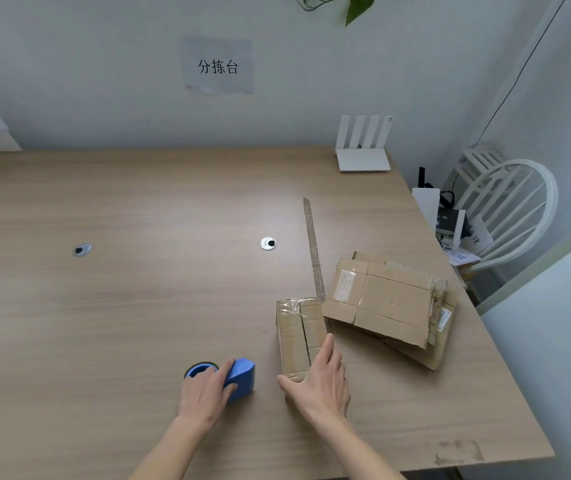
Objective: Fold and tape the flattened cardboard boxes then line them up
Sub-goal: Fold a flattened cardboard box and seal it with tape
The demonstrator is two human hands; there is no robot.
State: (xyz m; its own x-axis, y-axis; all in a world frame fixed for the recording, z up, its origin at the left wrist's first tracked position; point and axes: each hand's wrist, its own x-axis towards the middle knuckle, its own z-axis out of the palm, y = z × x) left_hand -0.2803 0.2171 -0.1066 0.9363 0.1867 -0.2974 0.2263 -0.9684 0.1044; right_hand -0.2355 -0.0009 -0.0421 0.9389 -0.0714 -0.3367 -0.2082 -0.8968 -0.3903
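Observation:
A small folded cardboard box (297,334) stands on the wooden table (121,306) right of centre. My right hand (318,379) holds its near end, fingers laid along the right side and thumb at the near left corner. A long strip of tape (313,251) runs from the box's far right corner up and away over the table. My left hand (206,393) rests on a blue tape dispenser (239,377) to the left of the box, fingers curled over it. A stack of flattened cardboard boxes (391,306) lies just right of the folded box.
A white router (363,150) stands at the table's far right corner. Two round cable grommets (268,243) (82,250) sit in the tabletop. A white chair (509,209) and small items stand past the right edge. A paper sign (218,65) hangs on the wall.

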